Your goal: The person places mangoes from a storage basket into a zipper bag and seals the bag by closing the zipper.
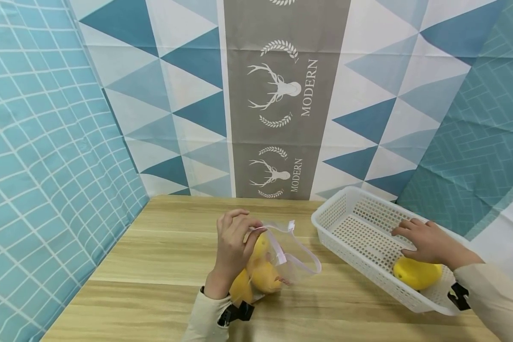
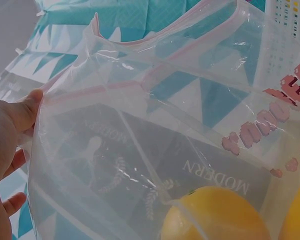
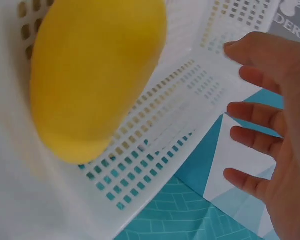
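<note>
My left hand [image 1: 234, 240] pinches the rim of a clear plastic zip bag [image 1: 300, 266] between thumb and fingers. The bag's mouth gapes, edged with a pale pink strip and slider. Several yellow-orange fruits [image 1: 266, 278] lie inside it on the table; one rounded fruit [image 2: 215, 216] shows through the plastic in the left wrist view, beside red lettering. Over the white basket [image 1: 369, 262], my right hand [image 1: 427, 243] holds nothing, its fingers spread and slightly bent. A yellow mango [image 1: 416, 273] lies in the basket's near end, just below that hand; the right wrist view shows its smooth elongated body.
The perforated basket sits at a slant on the right of the wooden table [image 1: 162, 256]. A patterned cloth backdrop [image 1: 278, 128] stands behind the table, and a blue tiled-pattern sheet [image 1: 47, 142] hangs along the left side.
</note>
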{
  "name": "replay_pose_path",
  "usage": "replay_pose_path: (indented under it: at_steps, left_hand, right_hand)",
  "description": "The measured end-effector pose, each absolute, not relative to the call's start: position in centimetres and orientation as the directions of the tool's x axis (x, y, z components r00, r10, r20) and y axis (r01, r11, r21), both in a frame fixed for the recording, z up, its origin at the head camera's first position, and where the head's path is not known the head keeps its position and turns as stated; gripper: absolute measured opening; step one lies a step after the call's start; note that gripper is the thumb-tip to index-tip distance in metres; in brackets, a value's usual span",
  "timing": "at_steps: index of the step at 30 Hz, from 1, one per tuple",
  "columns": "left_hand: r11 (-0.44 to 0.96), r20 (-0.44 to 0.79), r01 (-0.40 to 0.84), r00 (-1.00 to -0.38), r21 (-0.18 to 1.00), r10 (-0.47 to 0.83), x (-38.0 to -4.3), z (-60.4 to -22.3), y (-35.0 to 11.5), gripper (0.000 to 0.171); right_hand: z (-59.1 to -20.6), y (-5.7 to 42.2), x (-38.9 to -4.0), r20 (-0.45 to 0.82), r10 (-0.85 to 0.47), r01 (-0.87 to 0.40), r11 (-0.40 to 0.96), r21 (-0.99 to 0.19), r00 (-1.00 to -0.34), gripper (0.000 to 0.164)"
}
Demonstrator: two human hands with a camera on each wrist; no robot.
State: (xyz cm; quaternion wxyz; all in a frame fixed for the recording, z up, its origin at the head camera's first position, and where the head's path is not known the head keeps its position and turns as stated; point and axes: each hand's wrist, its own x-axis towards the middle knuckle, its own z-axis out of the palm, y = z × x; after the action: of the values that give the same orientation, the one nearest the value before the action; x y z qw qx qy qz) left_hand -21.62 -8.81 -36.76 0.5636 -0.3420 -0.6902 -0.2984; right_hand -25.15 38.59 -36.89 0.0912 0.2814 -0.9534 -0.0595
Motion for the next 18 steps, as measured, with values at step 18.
replay_pose_path:
  at_steps: [18]
  left_hand:
    - [0.58, 0.982, 0.814, -0.125, 0.022, 0.139, -21.7, -36.8, -8.8, 0.025]
  right_hand:
    - [-36.5, 39.8, -24.5, 0.064, -0.603, -0.57, 0.779, 0.259, -0.795, 0.047]
